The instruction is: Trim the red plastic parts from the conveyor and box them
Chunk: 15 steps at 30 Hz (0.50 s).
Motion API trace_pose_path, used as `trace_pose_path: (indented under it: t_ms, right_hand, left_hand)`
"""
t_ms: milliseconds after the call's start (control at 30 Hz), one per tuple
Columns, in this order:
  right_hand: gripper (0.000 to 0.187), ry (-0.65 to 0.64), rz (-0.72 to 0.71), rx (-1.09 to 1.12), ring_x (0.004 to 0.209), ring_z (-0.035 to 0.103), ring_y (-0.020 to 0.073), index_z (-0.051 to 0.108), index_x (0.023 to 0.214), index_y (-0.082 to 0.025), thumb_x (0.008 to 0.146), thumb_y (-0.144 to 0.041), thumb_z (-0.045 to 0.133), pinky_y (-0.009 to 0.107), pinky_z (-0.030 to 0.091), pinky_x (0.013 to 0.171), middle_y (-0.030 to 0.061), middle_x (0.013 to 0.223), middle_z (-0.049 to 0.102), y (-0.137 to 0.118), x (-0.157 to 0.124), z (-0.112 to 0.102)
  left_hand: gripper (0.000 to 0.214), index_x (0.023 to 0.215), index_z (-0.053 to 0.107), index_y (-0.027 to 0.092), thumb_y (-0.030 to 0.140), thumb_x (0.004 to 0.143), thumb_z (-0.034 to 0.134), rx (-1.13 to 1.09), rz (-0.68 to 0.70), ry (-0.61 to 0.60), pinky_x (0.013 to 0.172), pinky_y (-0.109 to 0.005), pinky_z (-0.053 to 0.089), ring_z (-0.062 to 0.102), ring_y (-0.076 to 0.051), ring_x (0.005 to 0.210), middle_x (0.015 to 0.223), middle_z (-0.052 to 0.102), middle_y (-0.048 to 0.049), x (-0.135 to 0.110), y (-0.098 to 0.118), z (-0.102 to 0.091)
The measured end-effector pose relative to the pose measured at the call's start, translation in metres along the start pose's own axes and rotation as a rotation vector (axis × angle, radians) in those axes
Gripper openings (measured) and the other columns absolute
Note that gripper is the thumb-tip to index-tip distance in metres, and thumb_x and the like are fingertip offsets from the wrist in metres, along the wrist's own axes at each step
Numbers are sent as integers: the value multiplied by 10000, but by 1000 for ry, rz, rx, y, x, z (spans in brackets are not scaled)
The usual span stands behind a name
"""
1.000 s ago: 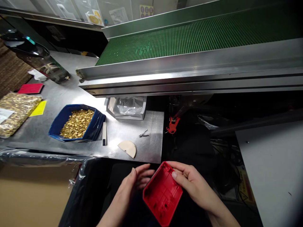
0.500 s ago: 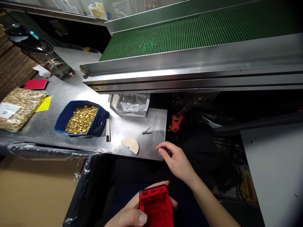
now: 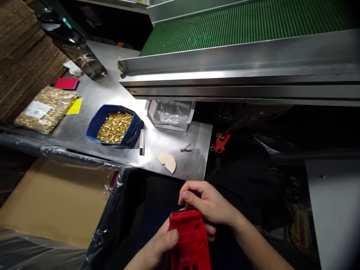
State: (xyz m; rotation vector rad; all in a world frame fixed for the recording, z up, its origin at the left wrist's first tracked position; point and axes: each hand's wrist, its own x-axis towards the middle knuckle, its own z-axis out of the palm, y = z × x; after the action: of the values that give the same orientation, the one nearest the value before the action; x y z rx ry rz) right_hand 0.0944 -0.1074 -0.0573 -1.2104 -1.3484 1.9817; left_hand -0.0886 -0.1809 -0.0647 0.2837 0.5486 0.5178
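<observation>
My left hand point(image 3: 161, 243) grips a red plastic housing point(image 3: 189, 236) with a dark top edge, its hollow ribbed inside facing up. The thumb lies along the left rim and fingertips show on the right side. Close by the housing's top edge is my right hand point(image 3: 206, 200), its fingers curled and closed. Whatever may be between those fingertips is hidden. Beyond the hands on the metal table lie a cream half-disc point(image 3: 167, 162) and a small thin metal tool point(image 3: 185, 148).
A blue bin point(image 3: 94, 125) full of small brass-coloured pieces stands left, beside a pale cutter-like strip point(image 3: 142, 142). A grey bin point(image 3: 168, 125) holds clear plastic bags. The green conveyor point(image 3: 225, 30) crosses above. A lined carton point(image 3: 56, 198) sits lower left; a bottle point(image 3: 84, 56) stands behind.
My right hand has come down and left from the table edge to the housing's top edge. The left hand still holds the housing. The view has shifted, moving the table things rightward and up.
</observation>
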Motion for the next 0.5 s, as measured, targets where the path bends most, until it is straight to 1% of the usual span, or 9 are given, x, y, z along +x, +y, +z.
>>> trace_pose_path:
  t_ms: [100,167,267,400,500]
  right_hand:
    - [422,135,19,159,667,636,120,668,793,-173,988,-534,567,222,476,623,11,747,689,20,-9,14]
    - [440,200,-6,201,639,618,117,658,751,-169,980,-536,583,224,467,615,11,703,672,28,-11,18]
    - [457,242,-48,215,637,612,120,672,714,-165,975,-533,595,235,464,627,20,689,672,35,-12,19]
    - [456,271,-61,246,665,629,140,705,718,-171,963,-543,610,258,477,656,32,715,690,41,-15,18]
    - [449,318,-71,239,665,618,144,701,696,-176,946,-544,637,263,472,655,27,701,674,45,-19,19]
  left_hand:
    - [895,1315,667,50,751,763,738,35,-33,16,1097,-604,434,606,-495,1256,1317,669,-285,3,3,2]
    - [902,1302,675,50,765,755,734,57,-48,35,1073,-588,457,623,-491,1234,1284,690,-279,4,5,3]
    - [895,1265,689,43,779,756,719,109,-65,50,1041,-570,480,637,-486,1207,1246,705,-280,5,5,3]
    - [876,1224,698,33,777,763,708,150,-81,68,995,-529,512,662,-455,1156,1214,713,-278,7,5,2]
    - [852,1258,671,43,749,781,713,148,-71,56,975,-493,524,679,-424,1128,1198,722,-262,10,5,1]
